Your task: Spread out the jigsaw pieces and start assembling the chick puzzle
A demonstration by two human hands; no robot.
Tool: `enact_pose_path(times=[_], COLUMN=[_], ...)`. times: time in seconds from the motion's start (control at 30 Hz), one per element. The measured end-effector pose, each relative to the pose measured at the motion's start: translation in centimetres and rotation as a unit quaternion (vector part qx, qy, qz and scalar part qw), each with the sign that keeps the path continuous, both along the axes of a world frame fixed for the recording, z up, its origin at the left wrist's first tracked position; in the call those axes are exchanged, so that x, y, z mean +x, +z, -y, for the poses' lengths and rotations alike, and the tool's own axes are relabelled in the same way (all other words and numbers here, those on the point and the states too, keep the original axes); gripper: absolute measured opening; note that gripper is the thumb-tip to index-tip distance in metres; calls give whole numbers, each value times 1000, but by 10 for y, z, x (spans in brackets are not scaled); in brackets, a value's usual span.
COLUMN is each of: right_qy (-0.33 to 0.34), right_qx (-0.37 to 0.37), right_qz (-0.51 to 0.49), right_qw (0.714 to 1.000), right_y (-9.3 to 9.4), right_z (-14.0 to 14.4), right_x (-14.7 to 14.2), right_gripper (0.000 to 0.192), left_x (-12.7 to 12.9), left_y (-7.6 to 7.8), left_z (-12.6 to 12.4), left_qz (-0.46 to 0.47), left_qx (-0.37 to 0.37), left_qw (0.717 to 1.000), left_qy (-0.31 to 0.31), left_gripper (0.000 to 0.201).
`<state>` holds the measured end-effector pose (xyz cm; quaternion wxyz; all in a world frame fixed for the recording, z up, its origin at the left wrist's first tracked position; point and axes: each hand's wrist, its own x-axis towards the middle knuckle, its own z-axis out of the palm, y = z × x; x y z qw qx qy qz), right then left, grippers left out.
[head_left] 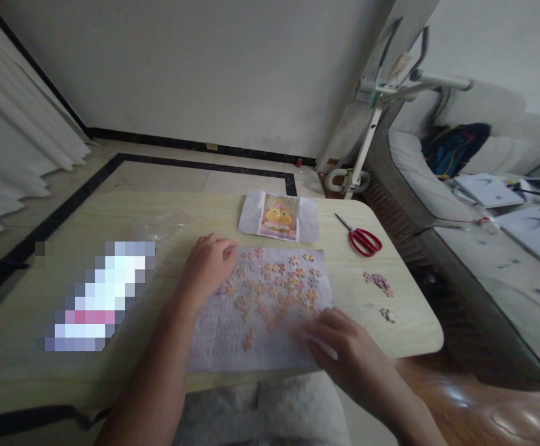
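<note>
Loose jigsaw puzzle pieces (275, 291), yellow, pink and orange, lie scattered over a printed paper sheet (218, 356) on the table. My left hand (212, 263) rests at the sheet's upper left edge with its fingers curled in. Whatever it may hold is hidden. At the sheet's right edge my right hand (335, 341) reaches toward the pieces, its fingertips smeared by motion. Beyond the sheet lies a creased paper with a picture (279, 217) of yellow cartoon figures.
Red-handled scissors (364, 241) lie at the table's (409, 316) far right. Below them are two small clusters of puzzle pieces (379, 283). A clear plastic bag (161, 226) and a pixelated bright device (107, 291) are on the left. A grey sofa (469, 248) stands to the right.
</note>
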<state>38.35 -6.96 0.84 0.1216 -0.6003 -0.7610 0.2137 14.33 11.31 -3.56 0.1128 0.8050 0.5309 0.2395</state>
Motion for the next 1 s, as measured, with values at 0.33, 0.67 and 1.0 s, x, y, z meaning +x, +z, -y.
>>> enact_pose_path(times=[0.33,0.67,1.0], right_qy=[-74,-116,-85], right_qx=[8,57,53], right_qz=[-42,-26,-17], right_qw=[996,991,995], right_y=[-9,-18,-13], right_z=[6,11,-2], right_x=[7,-2,-14], right_gripper=[18,12,13], left_x=[-1,-2,-2], left_y=[0,-1,-1], left_z=[-1,-1,-1], left_qz=[6,-6,-2], left_qx=[-5,-5,1], left_qw=[1000,1000,1000], left_qy=[-2,0,3], left_gripper=[27,26,25])
